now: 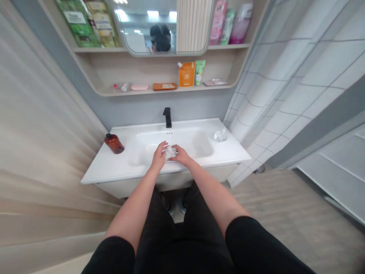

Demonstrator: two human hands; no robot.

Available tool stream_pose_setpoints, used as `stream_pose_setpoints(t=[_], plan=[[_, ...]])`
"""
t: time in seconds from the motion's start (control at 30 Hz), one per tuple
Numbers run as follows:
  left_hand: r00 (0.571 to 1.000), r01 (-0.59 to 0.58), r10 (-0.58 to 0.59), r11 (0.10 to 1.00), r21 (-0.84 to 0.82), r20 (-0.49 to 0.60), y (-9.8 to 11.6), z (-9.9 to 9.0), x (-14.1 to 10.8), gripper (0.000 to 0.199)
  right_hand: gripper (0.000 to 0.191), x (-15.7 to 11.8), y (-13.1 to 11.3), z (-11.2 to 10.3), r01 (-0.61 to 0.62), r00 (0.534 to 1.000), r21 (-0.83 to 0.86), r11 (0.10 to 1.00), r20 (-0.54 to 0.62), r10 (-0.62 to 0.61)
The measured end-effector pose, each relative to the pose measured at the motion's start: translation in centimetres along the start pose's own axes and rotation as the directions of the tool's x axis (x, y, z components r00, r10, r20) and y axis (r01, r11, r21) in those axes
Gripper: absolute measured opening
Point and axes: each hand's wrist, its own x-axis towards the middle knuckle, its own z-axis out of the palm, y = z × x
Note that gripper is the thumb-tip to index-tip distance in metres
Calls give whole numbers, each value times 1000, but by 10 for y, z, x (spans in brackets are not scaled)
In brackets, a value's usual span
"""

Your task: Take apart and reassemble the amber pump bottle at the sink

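A small clear, boxy container with a whitish top point(171, 152) is between my two hands, over the front of the white sink point(203, 144). My right hand point(181, 155) grips its right side, fingers behind and thumb in front. My left hand point(159, 155) curves around the left side, fingertips against it. What the container is, and whether it holds anything, is too blurred to tell. Behind it stands the black faucet point(167, 117).
On the counter's left is an amber bottle point(114, 144) with a black cap; a clear glass-like item point(220, 136) sits at the right. Above, the shelf point(137, 92) carries an orange pouch point(186, 74), a green tube point(199, 72) and several bottles beside the mirror point(139, 38).
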Motion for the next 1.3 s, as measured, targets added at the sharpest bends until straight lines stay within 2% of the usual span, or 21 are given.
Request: stream_pose_setpoints(t=[0.2, 0.37, 0.5, 0.67, 0.77, 0.87, 1.0, 1.17, 1.3], plan=[[997, 77, -77, 993, 88, -2, -1, 2, 4, 73, 74, -1, -1, 0, 7, 1000, -13, 1000, -19, -8], [999, 37, -37, 999, -9, 4, -8, -1, 9, 63, 74, 0, -3, -1, -18, 1000, -19, 1000, -22, 17], [997, 73, -72, 996, 51, -5, -13, -1, 9, 73, 75, -1, -3, -1, -7, 1000, -45, 999, -30, 6], [997, 79, -79, 996, 38, -6, -15, -1, 10, 59, 73, 0, -2, 0, 12, 999, -51, 999, -29, -13], [997, 74, -75, 996, 46, 19, -14, -2, 10, 62, 72, -1, -2, 0, 12, 1000, -44, 999, -26, -13], [996, 83, -81, 992, 92, -32, -14, -1, 10, 69, 72, -2, -4, 0, 19, 999, -38, 999, -30, -20], [994, 95, -90, 993, 72, -67, -16, 0, 11, 61, 76, -4, -7, -1, 27, 1000, -42, 999, -10, -28], [996, 88, -89, 991, 103, 6, -18, -2, 10, 59, 73, -2, -8, -2, 15, 1000, -45, 999, -5, -15], [995, 36, -56, 972, 231, 82, -11, -20, 8, 69, 75, -2, -8, -3, 19, 1000, -74, 997, -9, -19]])
